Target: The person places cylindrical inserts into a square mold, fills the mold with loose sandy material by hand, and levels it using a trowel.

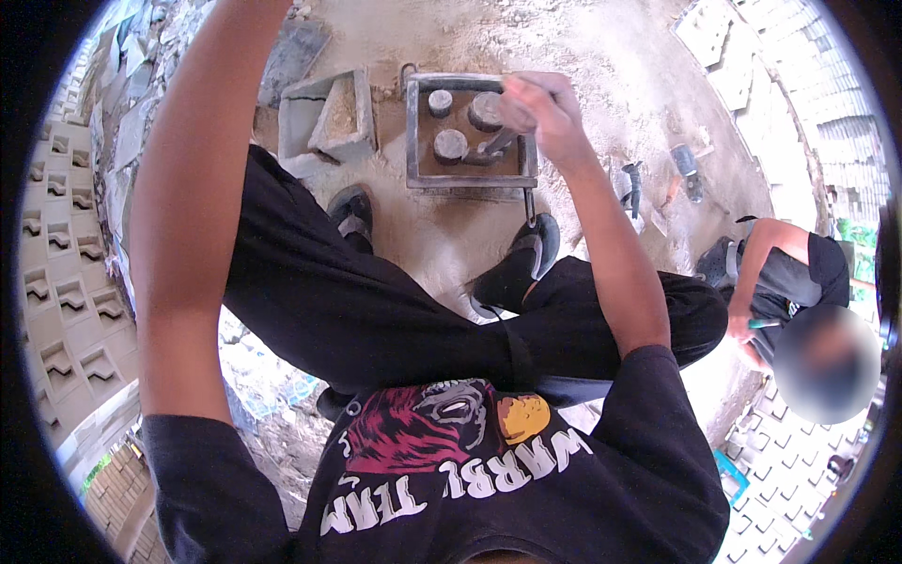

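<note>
Grey frame (470, 181) below, the right hand (540, 108) curls round a dark slanted rod (502, 141), left arm (188, 226) extended far (hand out of view).

This looks like a moulding workshop, with dusty ground (648, 103), a frame (470, 182) (cylinders (451, 145) stand inside) and notched-block walls (58, 268).

Left of the box (470, 182), the top edge is cutting off the left arm (188, 226), hiding its hand. Over the box, the right hand (543, 108) is looking blurred, covering a dark tool's (499, 142) upper end.
</note>
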Demonstrator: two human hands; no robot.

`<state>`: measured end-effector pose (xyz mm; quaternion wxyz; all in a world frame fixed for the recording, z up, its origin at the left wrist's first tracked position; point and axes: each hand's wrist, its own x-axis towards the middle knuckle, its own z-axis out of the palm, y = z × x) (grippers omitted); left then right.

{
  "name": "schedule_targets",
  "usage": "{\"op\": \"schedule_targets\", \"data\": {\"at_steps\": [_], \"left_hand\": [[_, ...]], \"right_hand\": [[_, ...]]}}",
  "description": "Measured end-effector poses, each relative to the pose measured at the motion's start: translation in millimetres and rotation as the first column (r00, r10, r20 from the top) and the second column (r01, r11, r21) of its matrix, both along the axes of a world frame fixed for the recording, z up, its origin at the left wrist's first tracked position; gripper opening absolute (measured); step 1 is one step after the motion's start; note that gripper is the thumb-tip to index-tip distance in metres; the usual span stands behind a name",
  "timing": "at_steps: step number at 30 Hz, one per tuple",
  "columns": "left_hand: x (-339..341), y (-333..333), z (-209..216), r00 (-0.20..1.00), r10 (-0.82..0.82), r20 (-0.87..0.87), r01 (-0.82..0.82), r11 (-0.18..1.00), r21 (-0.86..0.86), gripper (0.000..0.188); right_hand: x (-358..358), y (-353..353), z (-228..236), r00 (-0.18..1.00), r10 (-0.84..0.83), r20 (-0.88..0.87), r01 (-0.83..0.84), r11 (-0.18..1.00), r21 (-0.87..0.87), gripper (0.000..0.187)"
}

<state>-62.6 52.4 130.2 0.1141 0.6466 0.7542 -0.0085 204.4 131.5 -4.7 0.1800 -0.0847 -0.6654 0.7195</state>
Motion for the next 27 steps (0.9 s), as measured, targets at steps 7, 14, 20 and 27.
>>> {"op": "schedule_targets", "data": {"at_steps": [7,14,20,27], "left_hand": [[-6.3,0.7,-9.0,0.991,0.088,-0.100,-0.080,0.994,0.077,0.056],[-5.1,1.1,-5.5,0.997,0.063,0.042,-0.066,0.995,0.070,0.053],[-12.0,2.6,-12.2,0.998,0.003,0.058,-0.009,0.994,0.106,0.050],[-11.8,-1.7,-6.5,0.998,-0.011,0.067,0.007,0.998,0.056,0.045]], "right_hand": [[5.6,5.6,-22.3,0.986,-0.164,-0.019,0.164,0.986,0.012,0.033],[7.0,8.7,-13.8,0.985,-0.048,0.165,0.027,0.992,0.123,0.033],[19.5,40.3,-41.4,0.978,-0.012,0.209,-0.005,0.997,0.077,0.042],[33.0,49.7,-40.8,0.995,-0.041,0.089,0.046,0.998,-0.048,0.037]]}}
